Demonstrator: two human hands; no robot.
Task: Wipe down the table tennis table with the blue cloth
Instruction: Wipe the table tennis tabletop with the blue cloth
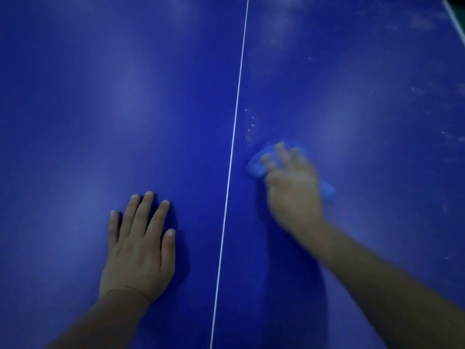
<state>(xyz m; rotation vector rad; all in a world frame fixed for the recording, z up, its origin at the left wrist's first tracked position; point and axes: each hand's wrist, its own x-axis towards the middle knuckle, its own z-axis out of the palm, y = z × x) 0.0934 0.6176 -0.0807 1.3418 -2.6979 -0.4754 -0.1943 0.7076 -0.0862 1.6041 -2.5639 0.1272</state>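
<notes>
My left hand [137, 248] lay flat, fingers spread, on the smooth dark-blue table [100, 96]. My blurred right hand [293, 187] pressed the crumpled light-blue cloth [256, 166], fingers spread, beside the thin white centre line [234, 137].

Nothing readable here, honestly. No words, logos, brand marks or numbers anywhere on the dark blue table tennis surface [125, 96]. The only marking is the thin white painted centre line [232, 147], running from 12 o'clock down to 6 o'clock, plus a bit of white edge line [454, 18] up at 1 o'clock. Neither carries any lettering.
</notes>
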